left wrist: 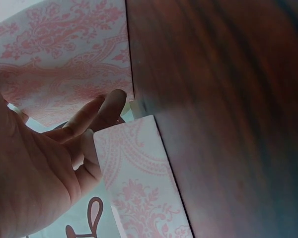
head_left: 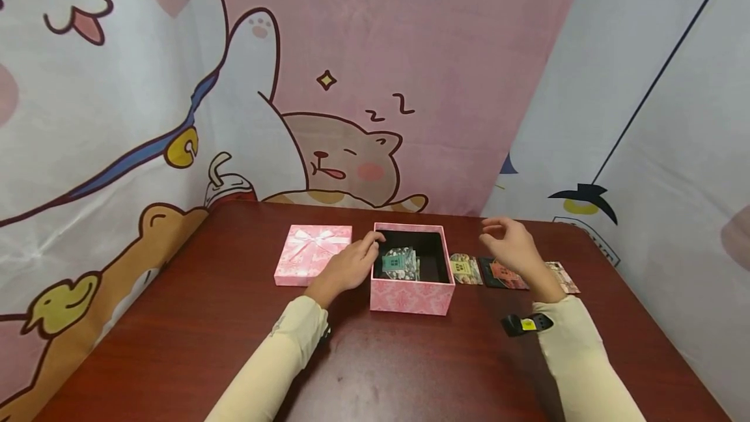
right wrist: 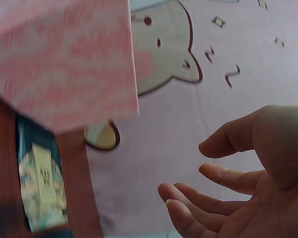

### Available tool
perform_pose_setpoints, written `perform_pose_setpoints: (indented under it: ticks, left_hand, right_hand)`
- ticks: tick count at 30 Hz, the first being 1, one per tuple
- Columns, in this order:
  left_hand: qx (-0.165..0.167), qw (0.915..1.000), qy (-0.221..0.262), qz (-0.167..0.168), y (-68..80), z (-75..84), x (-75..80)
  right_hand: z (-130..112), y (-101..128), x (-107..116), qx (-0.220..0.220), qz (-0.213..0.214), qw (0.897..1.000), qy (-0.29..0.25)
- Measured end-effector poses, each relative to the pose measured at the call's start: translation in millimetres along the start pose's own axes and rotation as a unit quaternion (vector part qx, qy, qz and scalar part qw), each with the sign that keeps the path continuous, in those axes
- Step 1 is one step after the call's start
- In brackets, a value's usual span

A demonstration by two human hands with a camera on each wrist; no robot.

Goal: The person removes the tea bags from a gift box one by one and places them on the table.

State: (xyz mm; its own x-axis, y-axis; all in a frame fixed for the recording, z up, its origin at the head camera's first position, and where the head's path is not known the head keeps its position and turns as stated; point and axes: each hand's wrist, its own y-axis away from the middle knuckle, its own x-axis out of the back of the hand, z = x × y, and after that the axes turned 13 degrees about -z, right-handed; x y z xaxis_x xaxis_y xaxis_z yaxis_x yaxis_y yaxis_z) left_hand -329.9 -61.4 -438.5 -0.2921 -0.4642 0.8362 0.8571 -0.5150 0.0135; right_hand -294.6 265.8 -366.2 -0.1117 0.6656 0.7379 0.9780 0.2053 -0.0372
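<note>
A pink patterned gift box (head_left: 412, 298) stands uncovered on the table, its inside black. My left hand (head_left: 353, 260) grips its left wall, with fingertips over the rim. The left wrist view shows fingers (left wrist: 111, 106) between the box wall (left wrist: 64, 54) and the lid (left wrist: 144, 183). Inside the box lie small printed packets (head_left: 401, 263) with a green label. Nothing is in my right hand (head_left: 514, 249), which hovers right of the box above the table, fingers loosely bent and apart. Below and beside it are a yellow-labelled packet (head_left: 466, 268) and a dark packet with a red label (head_left: 505, 274).
The pink lid with a ribbon bow (head_left: 313, 254) lies left of the box. Another light printed packet (head_left: 564, 277) ends the row on the right, partly behind my wrist. A cartoon-printed curtain (head_left: 457, 83) hangs behind the dark red table (head_left: 381, 370).
</note>
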Motion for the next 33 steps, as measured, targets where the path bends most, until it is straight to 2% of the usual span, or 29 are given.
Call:
perform_pose_setpoints:
  ticks: [5,11,16,19,27,33]
  left_hand:
    - [-0.001,1.0000,0.000,-0.002,0.0,-0.3,-0.8]
    - [0.003,1.0000,0.002,-0.007,0.9,0.4,0.6]
    - [0.006,1.0000,0.001,-0.006,0.7,1.6,2.4]
    - [0.006,0.9999,0.003,-0.008,0.1,1.9,3.0]
    - [0.006,0.9999,0.004,-0.012,0.8,2.8,2.4]
    - [0.008,0.9999,0.004,-0.010,0.1,2.7,1.7]
  right_hand:
    - [-15,-10,-17,0.033,-0.001,0.999,-0.006]
    - [-34,-23,-39,0.051,-0.017,0.999,-0.008]
    - [-52,-30,-52,0.050,0.022,0.998,0.041]
    - [-60,-34,-56,0.050,0.036,0.997,0.050]
    - [-70,-44,-72,0.031,-0.025,0.999,-0.005]
    - [-69,-55,-88,0.009,-0.082,0.997,0.009]
